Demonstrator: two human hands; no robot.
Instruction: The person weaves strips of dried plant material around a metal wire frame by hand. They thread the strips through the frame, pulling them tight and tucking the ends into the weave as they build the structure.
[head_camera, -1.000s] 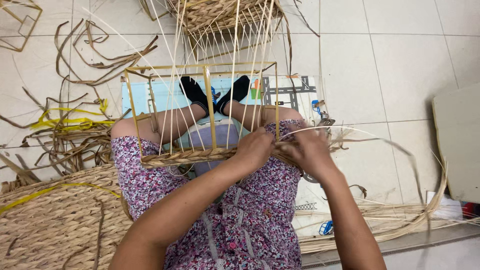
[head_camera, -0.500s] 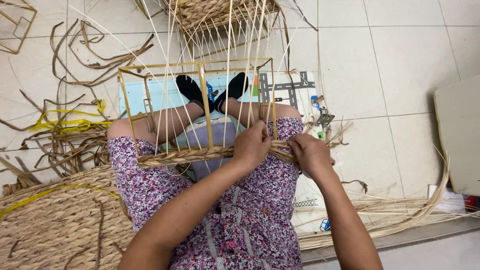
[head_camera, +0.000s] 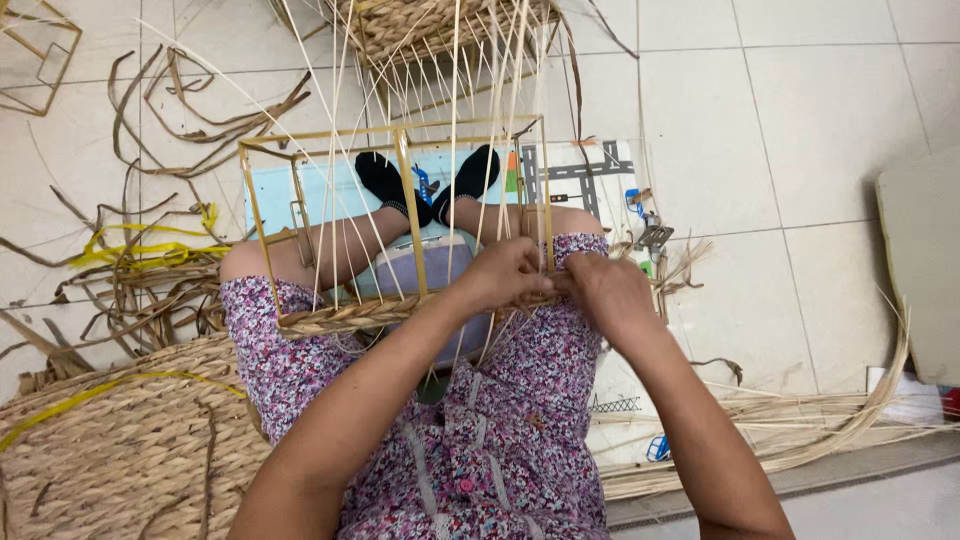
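Fingers of left hand (head_camera: 505, 275) and right hand (head_camera: 605, 290) pinch the braided fibre strand (head_camera: 350, 317) on the gold wire frame (head_camera: 400, 135) over the lap; best kept taut, packed tight between thin upright stakes (head_camera: 455, 120).

- A gold-coloured wire frame (head_camera: 400, 200) is seen just beyond the left hand (head_camera: 510, 275).
- A tan braided strand (head_camera: 340, 318) is seen beside that hand.
- A purple floral dress (head_camera: 500, 440) is worn beneath both hands.
- Black socks (head_camera: 430, 180) are seen beyond the hands.
- Yellow straps (head_camera: 140, 250) are seen far left of them.
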